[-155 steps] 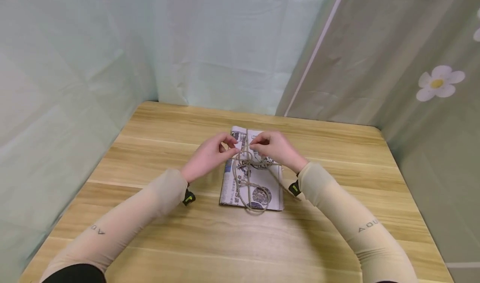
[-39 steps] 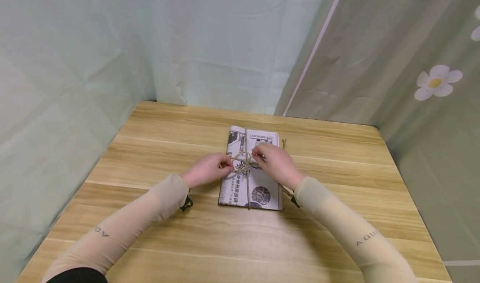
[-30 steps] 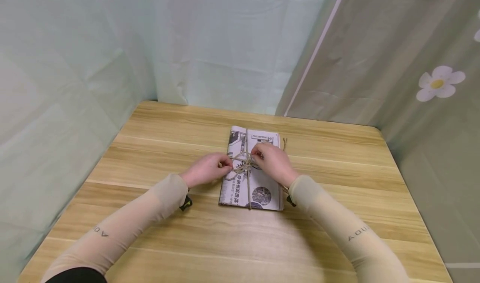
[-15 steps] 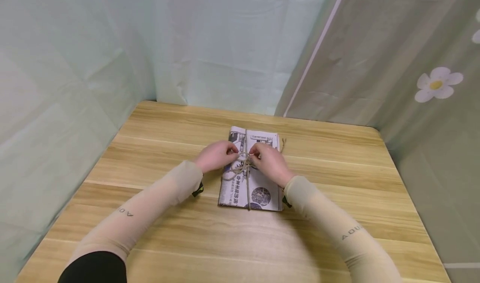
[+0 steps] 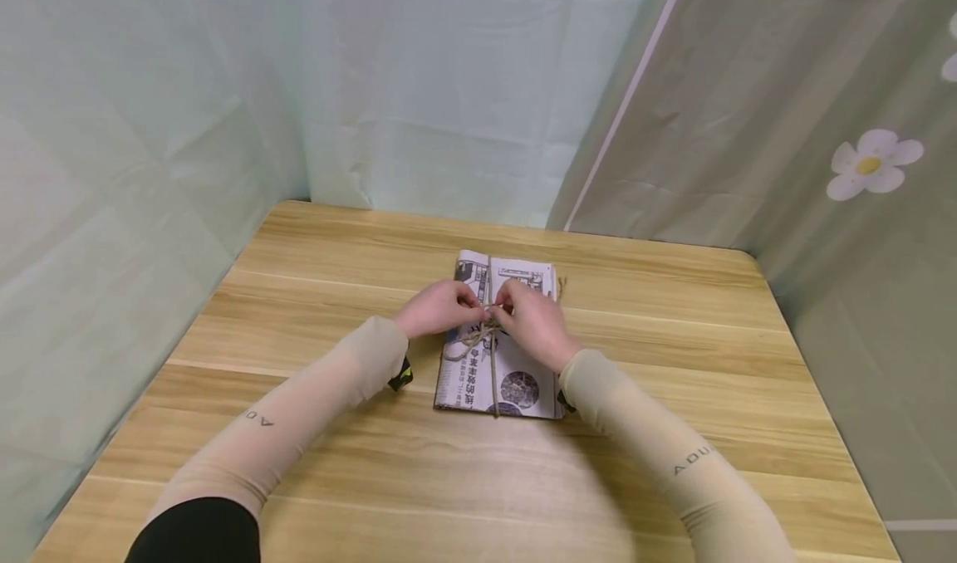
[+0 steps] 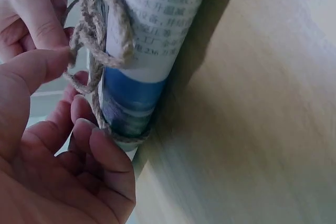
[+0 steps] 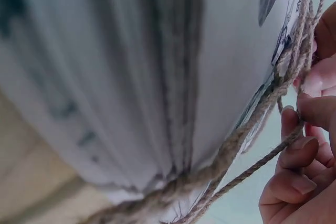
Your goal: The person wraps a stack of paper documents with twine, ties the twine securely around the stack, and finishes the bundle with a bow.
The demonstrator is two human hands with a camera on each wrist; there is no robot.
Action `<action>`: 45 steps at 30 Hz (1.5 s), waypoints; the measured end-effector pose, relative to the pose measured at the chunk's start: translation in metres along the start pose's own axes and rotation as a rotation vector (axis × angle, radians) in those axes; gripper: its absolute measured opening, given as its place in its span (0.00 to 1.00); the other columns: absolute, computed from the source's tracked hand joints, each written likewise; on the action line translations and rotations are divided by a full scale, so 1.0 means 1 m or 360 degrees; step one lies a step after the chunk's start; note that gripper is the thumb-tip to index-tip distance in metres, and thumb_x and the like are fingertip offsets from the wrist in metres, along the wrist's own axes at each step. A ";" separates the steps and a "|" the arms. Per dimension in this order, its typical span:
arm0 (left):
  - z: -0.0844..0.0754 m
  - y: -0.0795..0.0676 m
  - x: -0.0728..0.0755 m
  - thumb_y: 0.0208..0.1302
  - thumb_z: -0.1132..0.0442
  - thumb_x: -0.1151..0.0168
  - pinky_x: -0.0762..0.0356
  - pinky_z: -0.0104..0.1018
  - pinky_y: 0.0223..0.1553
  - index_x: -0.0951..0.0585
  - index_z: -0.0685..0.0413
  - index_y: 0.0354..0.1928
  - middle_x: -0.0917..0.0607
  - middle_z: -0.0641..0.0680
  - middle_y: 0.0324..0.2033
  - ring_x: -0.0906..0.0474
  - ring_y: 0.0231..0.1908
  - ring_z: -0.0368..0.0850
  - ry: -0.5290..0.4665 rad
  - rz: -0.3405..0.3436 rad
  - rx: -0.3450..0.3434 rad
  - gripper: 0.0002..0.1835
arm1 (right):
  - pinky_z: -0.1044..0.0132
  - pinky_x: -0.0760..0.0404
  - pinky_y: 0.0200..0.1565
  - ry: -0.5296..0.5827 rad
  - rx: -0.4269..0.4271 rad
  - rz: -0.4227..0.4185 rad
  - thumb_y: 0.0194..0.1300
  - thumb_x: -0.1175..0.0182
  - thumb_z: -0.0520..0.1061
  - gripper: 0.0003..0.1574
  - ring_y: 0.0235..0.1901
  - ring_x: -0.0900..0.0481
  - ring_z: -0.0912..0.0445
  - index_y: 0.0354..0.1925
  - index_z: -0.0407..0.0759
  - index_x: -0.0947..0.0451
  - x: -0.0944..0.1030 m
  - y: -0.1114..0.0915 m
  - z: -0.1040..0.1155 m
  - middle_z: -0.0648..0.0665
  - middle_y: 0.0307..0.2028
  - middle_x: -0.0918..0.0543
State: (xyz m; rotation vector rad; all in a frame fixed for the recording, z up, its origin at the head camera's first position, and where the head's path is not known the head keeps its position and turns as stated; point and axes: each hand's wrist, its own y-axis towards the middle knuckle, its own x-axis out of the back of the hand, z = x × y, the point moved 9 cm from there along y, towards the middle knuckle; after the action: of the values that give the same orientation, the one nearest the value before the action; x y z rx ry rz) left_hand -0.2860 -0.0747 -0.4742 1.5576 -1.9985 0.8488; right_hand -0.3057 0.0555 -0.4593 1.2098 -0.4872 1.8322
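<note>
A folded stack of newspaper [image 5: 474,384] lies on the table, with brown twine [image 5: 493,372] crossing it lengthwise and widthwise. At the crossing sits a tangled knot [image 6: 92,30] with loops. My left hand [image 5: 443,307] pinches twine at the knot between thumb and fingers. Close against it, my right hand [image 5: 534,322] also pinches the twine; in the right wrist view a strand passes through the fingers of that right hand [image 7: 310,177]. A twine loop [image 5: 456,354] lies loose at the newspaper's left side. The fingertips partly hide the knot in the head view.
A wood-grain table [image 5: 359,480] extends around the bundle. Pale curtains [image 5: 449,90] stand behind and to the left, with a grey flowered curtain [image 5: 807,239] at the right. A frayed twine end [image 5: 562,285] sticks out past the newspaper's right edge.
The big loop hanging over the newspaper's lower half has gone from there. My left hand has left the side loop and moved up and right to the knot, closer to my right hand.
</note>
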 end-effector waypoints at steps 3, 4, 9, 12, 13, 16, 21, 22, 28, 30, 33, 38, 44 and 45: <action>-0.002 0.001 -0.003 0.63 0.55 0.35 0.26 0.34 0.29 0.17 0.52 0.35 0.17 0.49 0.28 0.25 0.27 0.43 0.0003 0.0014 -0.0020 0.08 | 0.65 0.23 0.31 0.0012 0.0016 0.0005 0.67 0.36 0.52 0.11 0.30 0.24 0.60 0.41 0.51 0.26 0.000 -0.002 0.000 0.55 0.33 0.19; -0.003 0.001 -0.003 0.62 0.56 0.36 0.26 0.34 0.29 0.17 0.51 0.35 0.17 0.49 0.28 0.25 0.27 0.43 0.0013 0.0011 -0.0024 0.07 | 0.65 0.24 0.31 0.0005 0.0014 0.0014 0.67 0.36 0.53 0.11 0.30 0.24 0.60 0.41 0.51 0.25 0.001 -0.003 -0.001 0.55 0.33 0.19; -0.002 0.001 -0.004 0.61 0.57 0.36 0.24 0.36 0.32 0.17 0.51 0.36 0.17 0.49 0.29 0.23 0.29 0.44 0.0037 -0.0021 -0.0031 0.07 | 0.63 0.24 0.31 -0.0005 -0.0021 0.0067 0.66 0.36 0.53 0.10 0.29 0.24 0.59 0.43 0.52 0.21 0.012 -0.016 -0.015 0.55 0.33 0.19; 0.000 0.000 -0.002 0.61 0.56 0.36 0.23 0.37 0.35 0.18 0.50 0.37 0.17 0.49 0.31 0.23 0.32 0.45 0.0046 -0.0039 -0.0036 0.07 | 0.60 0.22 0.35 -0.0009 -0.0047 0.0068 0.67 0.38 0.53 0.08 0.33 0.22 0.59 0.42 0.54 0.19 0.022 -0.025 -0.027 0.56 0.35 0.19; 0.000 0.000 -0.002 0.62 0.56 0.36 0.23 0.38 0.35 0.18 0.50 0.37 0.17 0.49 0.32 0.23 0.32 0.45 0.0052 -0.0046 -0.0041 0.07 | 0.59 0.22 0.37 -0.0010 -0.0055 0.0063 0.67 0.39 0.54 0.07 0.34 0.22 0.59 0.41 0.55 0.18 0.025 -0.028 -0.030 0.57 0.36 0.19; 0.000 -0.002 0.001 0.62 0.56 0.36 0.23 0.38 0.38 0.18 0.50 0.38 0.18 0.49 0.32 0.23 0.33 0.45 0.0072 -0.0064 -0.0054 0.07 | 0.57 0.22 0.40 -0.0022 -0.0044 0.0052 0.67 0.39 0.54 0.07 0.35 0.22 0.58 0.39 0.56 0.17 0.030 -0.034 -0.033 0.57 0.35 0.19; -0.003 -0.004 0.003 0.63 0.56 0.35 0.23 0.38 0.40 0.19 0.50 0.40 0.18 0.49 0.33 0.23 0.34 0.44 0.0043 -0.0101 -0.0086 0.08 | 0.60 0.21 0.36 -0.0106 0.0020 0.0091 0.66 0.38 0.53 0.07 0.32 0.23 0.59 0.37 0.54 0.18 0.025 -0.031 -0.024 0.56 0.33 0.19; -0.004 -0.004 0.003 0.63 0.57 0.35 0.22 0.38 0.40 0.19 0.50 0.40 0.18 0.49 0.33 0.22 0.34 0.44 0.0024 -0.0105 -0.0098 0.08 | 0.62 0.22 0.35 -0.0119 0.0023 0.0103 0.66 0.38 0.53 0.07 0.31 0.23 0.59 0.36 0.54 0.18 0.022 -0.029 -0.021 0.56 0.32 0.19; -0.005 -0.006 0.004 0.70 0.57 0.40 0.22 0.37 0.35 0.19 0.52 0.43 0.19 0.50 0.31 0.23 0.32 0.44 -0.0050 -0.0120 -0.0140 0.08 | 0.65 0.24 0.31 -0.0105 0.0003 0.0137 0.66 0.39 0.52 0.07 0.27 0.24 0.60 0.35 0.52 0.19 0.006 -0.018 -0.012 0.55 0.30 0.19; -0.002 -0.006 0.004 0.74 0.58 0.44 0.21 0.37 0.32 0.19 0.55 0.47 0.19 0.52 0.30 0.23 0.29 0.45 -0.0093 -0.0113 -0.0107 0.10 | 0.65 0.24 0.30 -0.0096 0.0002 0.0116 0.67 0.39 0.51 0.06 0.26 0.25 0.60 0.34 0.52 0.19 0.003 -0.015 -0.010 0.55 0.29 0.19; 0.001 -0.005 0.002 0.76 0.61 0.49 0.21 0.37 0.27 0.20 0.59 0.53 0.19 0.55 0.28 0.22 0.27 0.46 -0.0148 -0.0079 -0.0043 0.13 | 0.65 0.24 0.29 -0.0070 0.0007 0.0079 0.67 0.39 0.50 0.06 0.25 0.25 0.60 0.33 0.52 0.19 0.002 -0.012 -0.008 0.55 0.28 0.19; 0.005 -0.002 0.000 0.74 0.60 0.45 0.21 0.34 0.27 0.20 0.60 0.57 0.18 0.53 0.28 0.22 0.26 0.44 -0.0081 -0.0028 0.0013 0.16 | 0.65 0.23 0.30 -0.0024 0.0036 0.0042 0.68 0.39 0.49 0.05 0.26 0.24 0.61 0.35 0.51 0.18 0.002 -0.011 -0.004 0.55 0.30 0.17; -0.001 0.000 0.003 0.69 0.60 0.39 0.21 0.36 0.35 0.18 0.58 0.47 0.17 0.52 0.32 0.22 0.30 0.44 0.0073 -0.0069 -0.0040 0.10 | 0.65 0.23 0.31 0.0024 0.0046 0.0034 0.69 0.39 0.49 0.05 0.27 0.24 0.61 0.36 0.52 0.18 0.001 -0.011 -0.005 0.56 0.31 0.17; -0.002 0.000 0.004 0.69 0.61 0.39 0.21 0.36 0.36 0.18 0.58 0.46 0.18 0.52 0.34 0.23 0.32 0.44 0.0085 -0.0078 -0.0052 0.10 | 0.65 0.23 0.32 0.0044 0.0045 0.0038 0.69 0.39 0.50 0.06 0.27 0.24 0.61 0.36 0.52 0.18 0.001 -0.011 -0.006 0.56 0.32 0.17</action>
State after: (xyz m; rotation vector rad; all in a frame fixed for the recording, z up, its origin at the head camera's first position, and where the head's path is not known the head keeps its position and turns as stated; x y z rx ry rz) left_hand -0.2869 -0.0758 -0.4703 1.5432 -1.9194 0.8256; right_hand -0.2999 0.0660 -0.4627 1.2010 -0.4634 1.8794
